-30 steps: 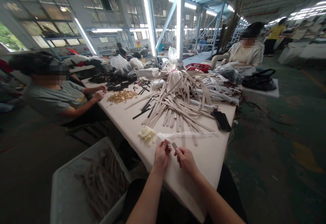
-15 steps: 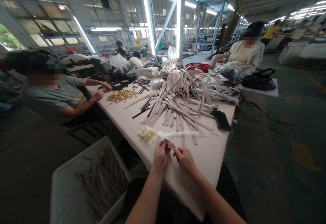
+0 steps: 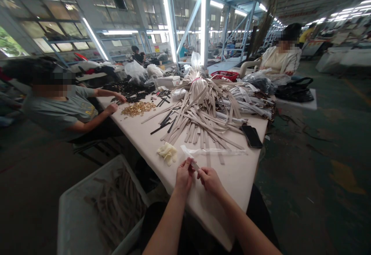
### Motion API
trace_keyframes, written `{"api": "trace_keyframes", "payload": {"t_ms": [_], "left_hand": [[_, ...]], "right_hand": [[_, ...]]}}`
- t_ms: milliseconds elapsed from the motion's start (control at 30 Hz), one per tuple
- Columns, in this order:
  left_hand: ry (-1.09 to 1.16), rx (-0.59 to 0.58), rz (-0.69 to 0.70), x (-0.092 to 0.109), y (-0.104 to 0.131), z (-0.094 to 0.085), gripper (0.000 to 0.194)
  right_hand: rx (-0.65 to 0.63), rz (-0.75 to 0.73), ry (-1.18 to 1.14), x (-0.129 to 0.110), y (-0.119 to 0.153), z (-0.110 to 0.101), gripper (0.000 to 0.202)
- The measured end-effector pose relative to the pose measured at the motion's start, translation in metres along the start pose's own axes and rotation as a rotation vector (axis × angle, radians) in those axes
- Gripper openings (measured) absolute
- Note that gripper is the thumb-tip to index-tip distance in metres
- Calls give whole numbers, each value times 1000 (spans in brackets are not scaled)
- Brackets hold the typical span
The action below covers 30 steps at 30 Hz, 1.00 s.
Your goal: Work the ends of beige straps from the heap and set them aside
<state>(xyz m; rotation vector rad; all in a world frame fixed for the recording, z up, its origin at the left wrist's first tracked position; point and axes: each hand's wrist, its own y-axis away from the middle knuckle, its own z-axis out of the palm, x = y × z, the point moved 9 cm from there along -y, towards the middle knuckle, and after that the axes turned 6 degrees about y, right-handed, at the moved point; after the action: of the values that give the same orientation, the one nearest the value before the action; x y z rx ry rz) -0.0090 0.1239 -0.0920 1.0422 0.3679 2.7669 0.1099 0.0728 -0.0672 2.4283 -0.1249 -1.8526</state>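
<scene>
My left hand [image 3: 184, 173] and my right hand [image 3: 209, 178] are close together over the near part of the table [image 3: 158, 158]. A short length of light strap [image 3: 194, 165] runs between them, pinched in the fingers of both. Thin clear plastic [image 3: 187, 152] rises beyond my left fingertips, and a long piece of it stretches right across the table. Just left of the plastic lies a crumpled pale yellow cloth or glove [image 3: 167, 153]. Beyond my hands, many beige straps [image 3: 199, 92] are heaped and fanned out.
A black phone [image 3: 252, 136] lies near the right edge. Gold-coloured rings [image 3: 138, 109] are piled at the left, beside a seated person's hands. A white bin [image 3: 65, 224] with straps stands on the floor at lower left. Another person sits at the far right.
The plastic by my left fingertips now stands up more narrowly, and more of the light strap shows between my hands. My hands have hardly moved.
</scene>
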Motion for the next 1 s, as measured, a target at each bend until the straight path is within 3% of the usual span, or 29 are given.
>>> {"api": "trace_keyframes", "payload": {"t_ms": [200,567,1000], "left_hand": [[-39,-31,7,1,0,4,35],[-106,-20,4,-1,0,3,37],[-355,-137,12,-11,6,10,36]], "right_hand": [[93,-48,51,-5,1,-8,43],[99,-110,130,-10,1,-8,41],[109,-32,-19,-1,1,-7,49]]}}
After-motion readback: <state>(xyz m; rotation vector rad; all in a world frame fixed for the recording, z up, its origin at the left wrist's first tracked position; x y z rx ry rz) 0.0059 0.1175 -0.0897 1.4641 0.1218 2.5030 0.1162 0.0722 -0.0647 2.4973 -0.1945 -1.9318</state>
